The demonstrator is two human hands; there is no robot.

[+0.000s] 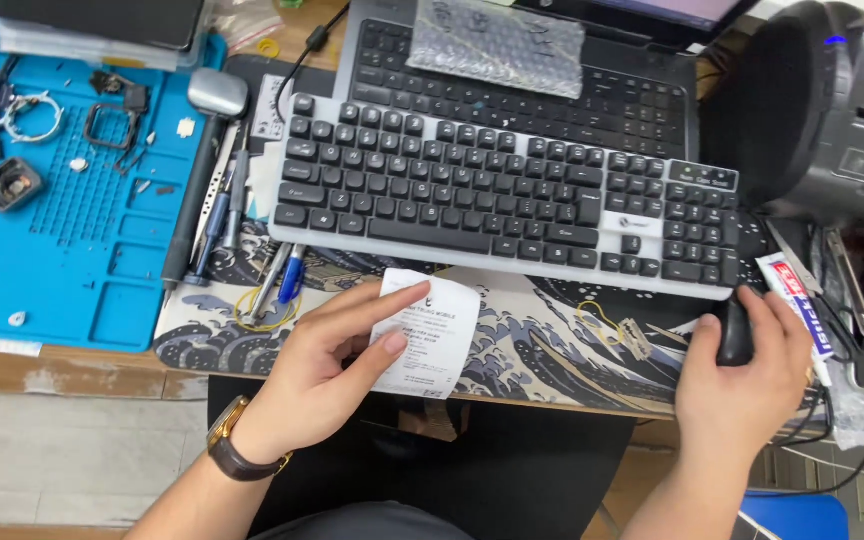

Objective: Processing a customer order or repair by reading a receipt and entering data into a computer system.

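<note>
Pinching a paper receipt point(424, 335) between thumb and forefinger, the left hand point(327, 365) holds something light, limp and easily creased, best held by its edge. The right hand point(742, 365) curls its grip over a black mouse point(735, 335), probably resting rather than squeezing.

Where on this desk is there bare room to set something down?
Bare room: the desk mat between the receipt in the left hand and the right hand on the mouse, below the keyboard; also the lower blue mat. Crowded: the blue mat's top with small parts, and the pens left of the keyboard.
</note>
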